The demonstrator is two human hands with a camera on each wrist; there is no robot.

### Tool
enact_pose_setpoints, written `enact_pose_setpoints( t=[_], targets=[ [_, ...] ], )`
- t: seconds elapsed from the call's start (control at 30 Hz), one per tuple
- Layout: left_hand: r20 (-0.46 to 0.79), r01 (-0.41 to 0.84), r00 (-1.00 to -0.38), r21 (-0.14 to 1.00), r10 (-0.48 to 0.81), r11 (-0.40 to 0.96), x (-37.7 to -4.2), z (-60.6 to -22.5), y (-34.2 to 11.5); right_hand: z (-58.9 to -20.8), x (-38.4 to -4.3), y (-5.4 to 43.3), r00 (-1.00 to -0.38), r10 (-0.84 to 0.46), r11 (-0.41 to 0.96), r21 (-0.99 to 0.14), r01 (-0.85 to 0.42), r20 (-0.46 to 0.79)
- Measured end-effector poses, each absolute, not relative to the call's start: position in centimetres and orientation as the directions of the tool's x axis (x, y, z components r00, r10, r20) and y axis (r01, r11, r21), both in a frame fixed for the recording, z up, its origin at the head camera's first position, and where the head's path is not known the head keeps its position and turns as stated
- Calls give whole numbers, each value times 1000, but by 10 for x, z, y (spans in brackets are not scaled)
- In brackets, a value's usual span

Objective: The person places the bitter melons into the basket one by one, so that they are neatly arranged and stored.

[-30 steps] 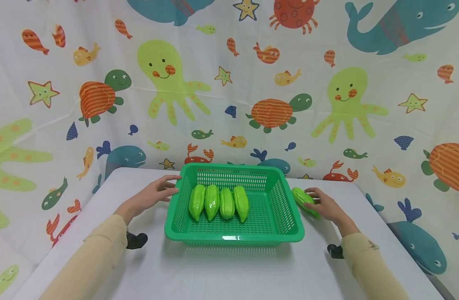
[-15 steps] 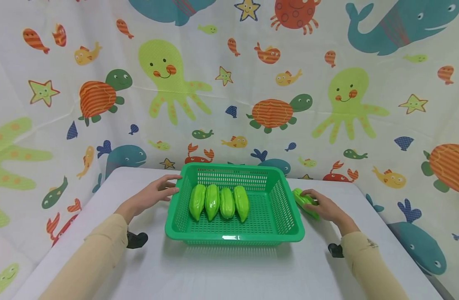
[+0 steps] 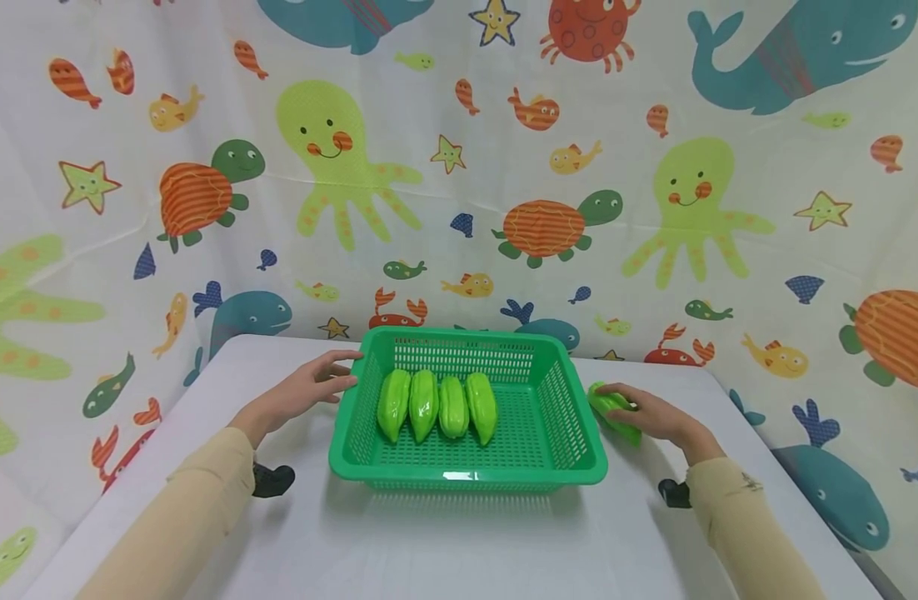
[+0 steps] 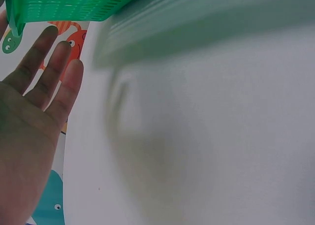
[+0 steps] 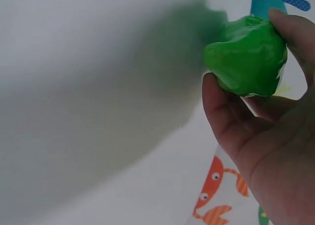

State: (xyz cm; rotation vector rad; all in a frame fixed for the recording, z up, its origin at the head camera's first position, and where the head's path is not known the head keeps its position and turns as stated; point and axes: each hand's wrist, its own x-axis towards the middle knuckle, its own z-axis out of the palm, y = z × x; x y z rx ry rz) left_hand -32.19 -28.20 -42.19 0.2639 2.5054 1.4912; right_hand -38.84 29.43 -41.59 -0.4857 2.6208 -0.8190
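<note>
A green plastic basket (image 3: 468, 477) stands mid-table, with several glossy green star fruits (image 3: 424, 405) side by side in its left half. My left hand (image 3: 306, 392) is at the basket's left side, fingertips right at the rim. In the left wrist view, the fingers of that left hand (image 4: 34, 102) are extended and spread, and the basket (image 4: 64, 4) shows at the top. Just right of the basket, my right hand (image 3: 650, 414) grips another star fruit (image 3: 606, 402). The right wrist view shows this star fruit (image 5: 251, 55) end-on, between thumb and fingers.
The basket sits on a white table (image 3: 459, 550). Behind it hangs a white curtain (image 3: 444, 225) printed with sea animals. Black wrist mounts (image 3: 272, 481) are worn at both cuffs.
The fingers of my right hand have closed round the star fruit beside the basket, and the fruit has shifted slightly. My left hand and the basket have stayed in place.
</note>
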Motion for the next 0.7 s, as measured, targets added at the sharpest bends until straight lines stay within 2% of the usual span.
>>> enact_pose_setpoints(
  t=[0.4, 0.7],
  targets=[
    [-88, 46, -963, 878, 256, 476, -321, -422, -282, -377, -391, 291, -882, -429, 742, -633, -221, -194],
    [-95, 40, -962, 881, 258, 471, -322, -422, -282, -351, -391, 275, -891, -446, 659, -706, -261, -87]
  ],
)
